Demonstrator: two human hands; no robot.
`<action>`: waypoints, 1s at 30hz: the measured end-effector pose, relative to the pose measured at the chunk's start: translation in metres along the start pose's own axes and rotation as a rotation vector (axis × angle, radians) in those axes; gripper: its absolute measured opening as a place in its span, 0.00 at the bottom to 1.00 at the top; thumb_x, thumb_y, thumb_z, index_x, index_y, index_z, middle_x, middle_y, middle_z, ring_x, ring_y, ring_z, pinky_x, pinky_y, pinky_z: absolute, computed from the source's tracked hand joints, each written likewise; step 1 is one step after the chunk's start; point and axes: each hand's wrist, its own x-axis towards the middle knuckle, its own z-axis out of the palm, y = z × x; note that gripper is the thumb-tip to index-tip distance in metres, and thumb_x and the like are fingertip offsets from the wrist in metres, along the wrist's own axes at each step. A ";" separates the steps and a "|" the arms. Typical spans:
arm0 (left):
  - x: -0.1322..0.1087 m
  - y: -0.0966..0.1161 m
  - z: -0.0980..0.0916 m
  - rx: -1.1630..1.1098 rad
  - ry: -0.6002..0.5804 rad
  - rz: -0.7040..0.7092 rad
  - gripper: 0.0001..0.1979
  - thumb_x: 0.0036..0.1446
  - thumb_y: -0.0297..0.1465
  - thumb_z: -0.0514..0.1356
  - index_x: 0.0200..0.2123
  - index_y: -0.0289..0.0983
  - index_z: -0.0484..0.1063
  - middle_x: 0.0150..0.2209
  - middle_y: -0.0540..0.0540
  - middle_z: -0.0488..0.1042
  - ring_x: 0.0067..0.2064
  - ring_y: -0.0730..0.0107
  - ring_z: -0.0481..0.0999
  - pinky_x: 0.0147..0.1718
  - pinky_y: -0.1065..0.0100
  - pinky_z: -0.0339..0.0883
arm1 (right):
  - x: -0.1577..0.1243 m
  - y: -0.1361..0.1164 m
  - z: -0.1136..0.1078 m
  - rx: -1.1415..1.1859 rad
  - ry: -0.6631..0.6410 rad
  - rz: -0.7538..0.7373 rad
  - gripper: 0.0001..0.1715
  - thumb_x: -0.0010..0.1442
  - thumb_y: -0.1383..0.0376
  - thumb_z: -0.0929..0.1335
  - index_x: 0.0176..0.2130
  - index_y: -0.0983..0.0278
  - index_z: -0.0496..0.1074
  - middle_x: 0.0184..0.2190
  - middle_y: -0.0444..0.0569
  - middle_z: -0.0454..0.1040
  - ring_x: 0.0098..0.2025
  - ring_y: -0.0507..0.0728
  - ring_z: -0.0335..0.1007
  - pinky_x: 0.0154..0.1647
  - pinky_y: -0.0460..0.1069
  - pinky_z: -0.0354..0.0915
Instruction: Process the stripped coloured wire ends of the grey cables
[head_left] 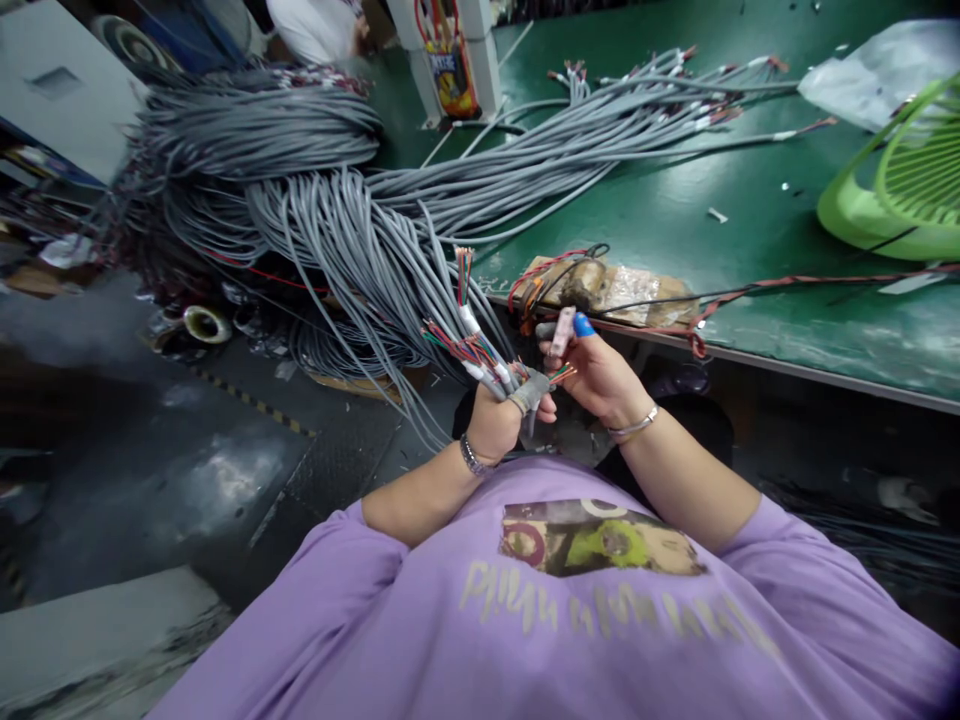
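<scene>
My left hand [501,412] is closed around the ends of several grey cables [480,360], whose stripped coloured wires fan out above the fist. A taped finger presses against them. My right hand [592,372] sits just to the right, pinching a few coloured wire tips between the fingers; one fingertip wears a blue cot [583,325] and another is wrapped in pale tape. The cables run up and left into a big grey cable bundle [337,220] that hangs off the green table [675,210].
A brown packet with red and black wires [600,285] lies at the table edge. More grey cables [637,100] spread across the table. A green plastic fan guard [900,180] stands at right, a clear bag [877,70] behind it. Tape rolls [204,323] lie on the dark floor at left.
</scene>
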 end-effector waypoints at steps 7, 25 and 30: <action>0.005 -0.001 0.004 -0.025 0.042 0.007 0.21 0.46 0.47 0.71 0.27 0.35 0.71 0.21 0.51 0.75 0.21 0.75 0.74 0.22 0.73 0.74 | 0.003 0.008 -0.005 -0.050 0.111 -0.111 0.29 0.53 0.40 0.73 0.34 0.63 0.74 0.27 0.44 0.74 0.26 0.50 0.65 0.26 0.46 0.64; 0.011 -0.002 0.008 0.025 0.073 -0.020 0.21 0.46 0.47 0.71 0.27 0.35 0.72 0.20 0.50 0.76 0.19 0.73 0.74 0.21 0.70 0.75 | 0.015 0.002 0.001 -0.033 0.057 -0.088 0.30 0.50 0.38 0.74 0.29 0.61 0.73 0.23 0.44 0.74 0.25 0.52 0.67 0.27 0.48 0.65; 0.011 -0.003 0.008 -0.010 0.059 0.003 0.20 0.47 0.45 0.71 0.27 0.35 0.73 0.20 0.51 0.75 0.19 0.75 0.74 0.21 0.72 0.74 | 0.014 0.006 0.000 -0.005 0.044 -0.077 0.32 0.50 0.37 0.73 0.31 0.61 0.72 0.25 0.44 0.75 0.25 0.52 0.67 0.27 0.49 0.65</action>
